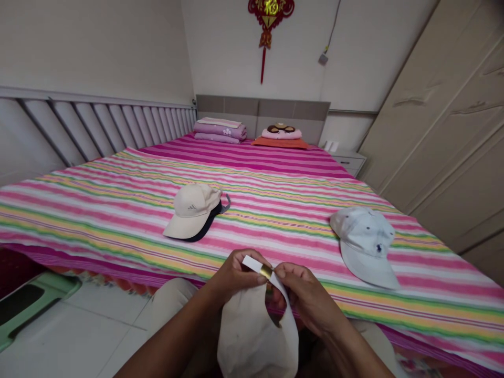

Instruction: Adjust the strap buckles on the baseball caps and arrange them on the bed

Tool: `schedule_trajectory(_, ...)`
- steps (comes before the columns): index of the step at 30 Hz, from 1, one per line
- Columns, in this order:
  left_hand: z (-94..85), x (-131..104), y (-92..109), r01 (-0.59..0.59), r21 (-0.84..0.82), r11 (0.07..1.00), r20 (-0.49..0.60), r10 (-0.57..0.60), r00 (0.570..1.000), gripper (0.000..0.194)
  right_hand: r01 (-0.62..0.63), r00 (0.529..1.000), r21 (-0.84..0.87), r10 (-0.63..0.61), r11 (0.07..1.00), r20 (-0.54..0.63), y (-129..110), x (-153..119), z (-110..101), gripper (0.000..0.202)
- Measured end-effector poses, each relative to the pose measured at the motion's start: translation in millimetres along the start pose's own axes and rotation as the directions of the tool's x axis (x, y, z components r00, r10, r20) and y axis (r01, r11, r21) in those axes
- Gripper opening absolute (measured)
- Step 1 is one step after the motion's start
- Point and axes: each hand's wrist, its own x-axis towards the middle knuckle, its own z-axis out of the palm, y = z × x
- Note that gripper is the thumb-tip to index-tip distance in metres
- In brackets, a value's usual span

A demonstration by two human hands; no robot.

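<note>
A cream baseball cap (255,336) is held over my lap with its back opening facing up. Its white adjustment strap (289,315) runs through a gold-coloured metal buckle (266,271). My left hand (240,275) pinches the strap by the buckle, and a short white strap end sticks out past the thumb. On the buckle's other side, my right hand (301,289) grips the strap between thumb and fingers. Ahead on the bed lies a beige cap (192,205) stacked over a dark one (207,226). To the right rests a pale blue-white cap (366,241).
The bed has a striped cover (275,194). Folded purple bedding (220,131) and an orange-and-pink pile (281,137) sit by the headboard (293,113). A green stool (43,299) stands on the tiled floor at left. A white nightstand (348,157) is at far right.
</note>
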Motion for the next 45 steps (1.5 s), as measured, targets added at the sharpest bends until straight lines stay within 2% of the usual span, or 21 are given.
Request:
schedule_trajectory(4, -2.7, 0, -1, 0.021, -0.018, 1.0, -0.017, -0.022, 1.0, 0.026, -0.003, 1.0, -0.077, 0.002, 0.997, -0.004, -5, -1, -1, 0.025)
schedule_trajectory(13, -7.4, 2, -1, 0.042, 0.056, 0.998, 0.018, -0.043, 0.999, 0.028, -0.004, 1.0, -0.175, 0.0, 0.985, -0.02, -14, 2, 0, 0.024)
schedule_trajectory(18, -9.1, 3, 7, 0.113, -0.078, 0.991, 0.095, -0.106, 0.99, 0.034, -0.007, 0.999, -0.213, 0.0, 0.977, -0.036, -19, 6, 0, 0.019)
schedule_trajectory(20, -11.5, 6, 14, 0.177, -0.124, 0.976, 0.145, -0.158, 0.977, 0.041, -0.015, 1.0, -0.228, 0.008, 0.974, -0.029, -23, 8, 1, 0.019)
schedule_trajectory(22, -14.5, 11, 22, 0.255, -0.067, 0.965, 0.174, -0.24, 0.955, 0.043, -0.026, 1.0, -0.238, 0.023, 0.971, -0.018, -29, 10, 2, 0.018)
schedule_trajectory(25, -18.5, 17, 34, 0.351, 0.087, 0.932, 0.188, -0.362, 0.913, 0.027, -0.055, 0.998, -0.216, 0.062, 0.975, 0.027, -40, 10, 3, 0.017)
schedule_trajectory(28, -19.9, 17, 40, 0.404, 0.077, 0.912, 0.199, -0.411, 0.89, 0.023, -0.086, 0.982, -0.207, 0.118, 0.975, 0.146, -51, 9, -3, 0.021)
schedule_trajectory(31, -18.2, 15, 41, 0.42, -0.025, 0.907, 0.187, -0.408, 0.893, 0.023, -0.077, 0.948, -0.334, 0.172, 0.939, 0.266, -55, 9, -15, 0.031)
schedule_trajectory(33, -15.9, 13, 40, 0.413, -0.082, 0.907, 0.162, -0.397, 0.904, 0.021, -0.087, 0.941, -0.374, 0.199, 0.924, 0.275, -53, 9, -23, 0.034)
schedule_trajectory(37, -12.6, 12, 34, 0.378, -0.133, 0.916, 0.101, -0.367, 0.925, 0.015, -0.113, 0.966, -0.261, 0.168, 0.959, 0.199, -46, 6, -29, 0.033)
schedule_trajectory(40, -11.7, 11, 31, 0.325, -0.149, 0.934, 0.072, -0.317, 0.946, 0.01, -0.091, 0.973, -0.202, 0.13, 0.975, 0.189, -45, 3, -28, 0.035)
schedule_trajectory(43, -11.7, 11, 31, 0.304, -0.201, 0.931, 0.083, -0.293, 0.952, 0.011, -0.09, 0.975, -0.165, 0.121, 0.982, 0.185, -47, 1, -33, 0.034)
schedule_trajectory(45, -13.7, 11, 33, 0.273, -0.291, 0.917, 0.084, -0.259, 0.962, 0.014, -0.101, 0.975, -0.136, 0.125, 0.986, 0.182, -47, 1, -40, 0.03)
